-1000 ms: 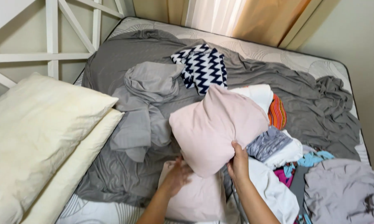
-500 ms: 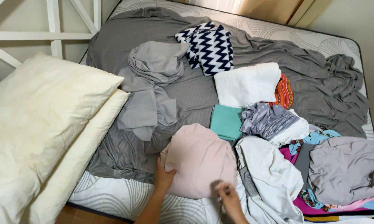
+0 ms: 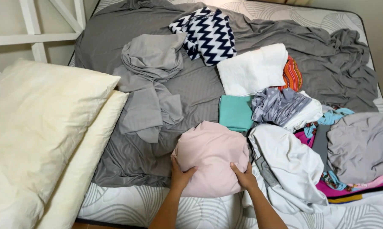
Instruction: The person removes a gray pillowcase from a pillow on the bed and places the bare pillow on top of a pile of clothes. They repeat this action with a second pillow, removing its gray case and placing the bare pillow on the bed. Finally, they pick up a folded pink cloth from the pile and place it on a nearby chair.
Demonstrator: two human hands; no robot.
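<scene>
A pale pink bundle of cloth [image 3: 210, 154] lies on the bed near its front edge, folded into a rounded pile. My left hand [image 3: 181, 174] presses on its lower left side, fingers spread over the fabric. My right hand [image 3: 243, 176] rests on its lower right edge. Both forearms come up from the bottom of the view. A folded teal cloth [image 3: 235, 112] lies just behind the pink bundle, partly under it.
A grey sheet [image 3: 157, 76] covers much of the mattress [image 3: 128, 203]. Two cream pillows [image 3: 34, 135] lie at the left. A black-and-white zigzag cloth [image 3: 208, 34], a white towel [image 3: 251, 68], a white garment [image 3: 289, 163] and mixed coloured clothes [image 3: 353, 144] crowd the right.
The pink cloth was held up in the air a second ago; it now lies bundled on the bed under both hands. The teal cloth has come into view.
</scene>
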